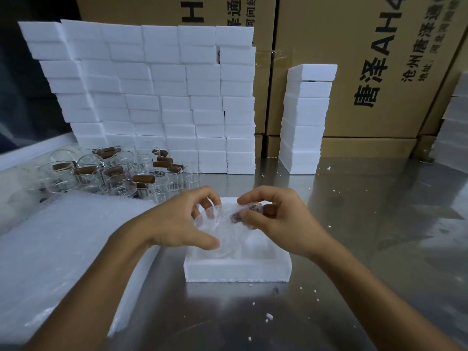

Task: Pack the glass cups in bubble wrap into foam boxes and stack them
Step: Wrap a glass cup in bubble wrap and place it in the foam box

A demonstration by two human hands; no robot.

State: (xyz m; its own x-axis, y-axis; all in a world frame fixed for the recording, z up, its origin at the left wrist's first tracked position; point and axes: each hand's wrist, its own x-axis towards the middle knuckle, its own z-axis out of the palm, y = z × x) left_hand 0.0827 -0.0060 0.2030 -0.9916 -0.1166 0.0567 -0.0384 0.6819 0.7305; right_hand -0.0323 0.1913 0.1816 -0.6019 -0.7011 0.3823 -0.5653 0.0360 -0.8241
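At frame centre, a wrapped cup [222, 225] is gripped by both the left hand [177, 224] and right hand [276, 221] above the open foam box [238, 271]. It should be seated squarely in a recess, wrap tucked in.

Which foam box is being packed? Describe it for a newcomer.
Start at the big foam wall at the back, then come forward across the steel table. The open box lies alone under both hands. Unlike the stacked ones, it is single, lidless and holds a wrapped cup.
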